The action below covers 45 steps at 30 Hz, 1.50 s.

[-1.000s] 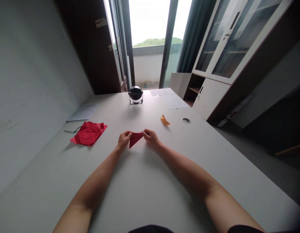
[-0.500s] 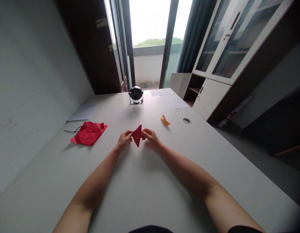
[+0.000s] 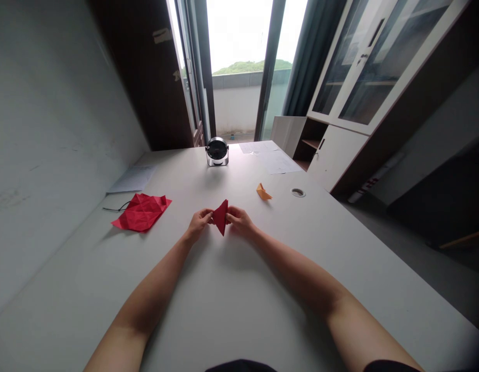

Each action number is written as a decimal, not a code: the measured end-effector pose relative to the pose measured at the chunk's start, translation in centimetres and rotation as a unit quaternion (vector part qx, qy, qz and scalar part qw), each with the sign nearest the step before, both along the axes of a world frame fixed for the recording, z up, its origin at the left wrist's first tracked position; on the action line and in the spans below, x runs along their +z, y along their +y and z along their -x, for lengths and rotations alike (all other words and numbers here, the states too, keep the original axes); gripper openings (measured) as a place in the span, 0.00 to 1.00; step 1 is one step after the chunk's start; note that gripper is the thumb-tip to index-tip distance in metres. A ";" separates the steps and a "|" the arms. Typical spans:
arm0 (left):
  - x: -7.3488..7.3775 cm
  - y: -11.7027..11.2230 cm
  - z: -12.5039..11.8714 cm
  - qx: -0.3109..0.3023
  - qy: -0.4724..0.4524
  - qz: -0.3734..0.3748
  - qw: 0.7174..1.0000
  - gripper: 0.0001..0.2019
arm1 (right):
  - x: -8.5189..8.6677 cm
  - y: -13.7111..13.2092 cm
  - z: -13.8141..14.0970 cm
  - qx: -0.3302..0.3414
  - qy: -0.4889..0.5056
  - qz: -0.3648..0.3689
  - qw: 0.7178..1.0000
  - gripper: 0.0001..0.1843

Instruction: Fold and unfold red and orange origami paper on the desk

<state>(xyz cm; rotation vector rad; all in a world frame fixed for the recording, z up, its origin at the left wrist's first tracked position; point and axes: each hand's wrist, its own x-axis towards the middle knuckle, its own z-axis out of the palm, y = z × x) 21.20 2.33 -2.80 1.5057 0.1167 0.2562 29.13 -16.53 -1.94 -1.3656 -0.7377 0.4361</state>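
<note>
A small piece of folded red paper (image 3: 221, 217), shaped like a tall narrow diamond, is held upright between my two hands over the white table. My left hand (image 3: 201, 223) pinches its left corner between thumb and fingers. On the other side, my right hand (image 3: 240, 219) pinches the right edge, with the fingertips partly behind the paper. Beyond my right hand lies a folded orange paper piece (image 3: 264, 192) with a pointed tip. To the left rests a larger creased sheet of red paper (image 3: 142, 213), with a thin black cord (image 3: 117, 209) by its edge.
A roll of tape (image 3: 298, 192) lies toward the right edge of the white table (image 3: 223, 310). A small round black fan-like device (image 3: 217, 151) stands at the back. White papers (image 3: 278, 160) lie at the back right, and another sheet (image 3: 131, 179) sits by the left wall.
The folded red paper has shifted slightly to the right and turned a little. My right fingers have closed in on its right edge; the left hand has barely moved.
</note>
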 end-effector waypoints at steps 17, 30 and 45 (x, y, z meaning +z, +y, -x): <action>0.3 -2.2 0.4 0.044 -0.035 -0.126 0.990 0.14 | -1.4 0.0 -0.3 -0.139 -0.157 0.130 0.969 0.06; 1.5 -3.2 1.6 0.031 -0.108 -0.339 0.934 0.22 | -0.3 -0.6 0.0 -0.196 -0.219 0.175 0.940 0.02; -0.3 -1.5 -0.1 0.027 -0.057 -0.006 0.998 0.19 | -0.9 -0.1 -0.5 -0.083 -0.182 0.042 0.979 0.12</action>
